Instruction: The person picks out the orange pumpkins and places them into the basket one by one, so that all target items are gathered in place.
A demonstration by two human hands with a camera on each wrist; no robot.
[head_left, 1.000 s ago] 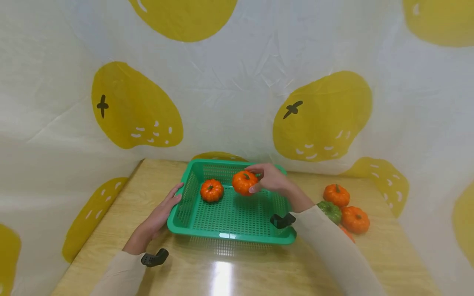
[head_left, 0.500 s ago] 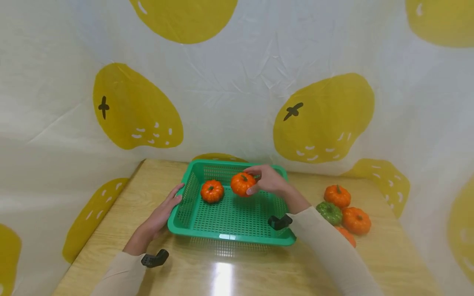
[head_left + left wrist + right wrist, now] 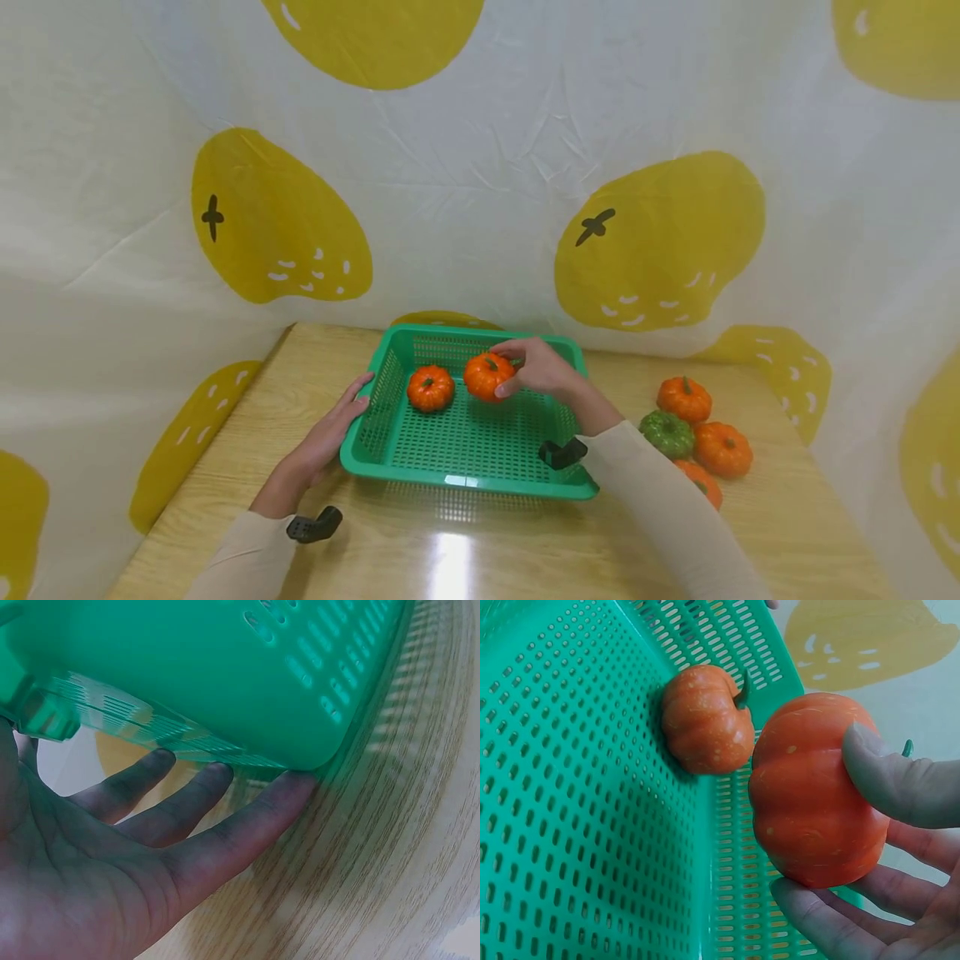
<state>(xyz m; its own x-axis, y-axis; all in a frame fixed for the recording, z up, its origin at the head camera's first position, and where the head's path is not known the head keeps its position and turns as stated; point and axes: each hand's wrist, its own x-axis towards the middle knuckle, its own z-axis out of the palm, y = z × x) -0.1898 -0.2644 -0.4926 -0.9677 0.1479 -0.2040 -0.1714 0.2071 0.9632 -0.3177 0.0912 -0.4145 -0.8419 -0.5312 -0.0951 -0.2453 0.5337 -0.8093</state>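
Note:
My right hand (image 3: 543, 368) holds a small orange pumpkin (image 3: 483, 377) between thumb and fingers, above the floor of a green plastic basket (image 3: 465, 479). In the right wrist view, my thumb lies on one side of the held pumpkin (image 3: 817, 795) and the fingers curve along the other. A second orange pumpkin (image 3: 430, 389) with a green stem sits inside the basket at the left. My left hand (image 3: 330, 429) touches the basket's left side. In the left wrist view, its fingers (image 3: 225, 836) stretch out against the outer wall.
To the right of the basket, several pumpkins lie grouped on the wooden table (image 3: 795, 533): a green one (image 3: 667, 433) and orange ones (image 3: 722, 450), one partly behind the right sleeve (image 3: 667, 508). A fruit-printed sheet (image 3: 465, 225) hangs behind the table.
My right hand has moved slightly left and down with the pumpkin in it. The left hand stays against the basket. More of the pumpkins at right shows beside the sleeve.

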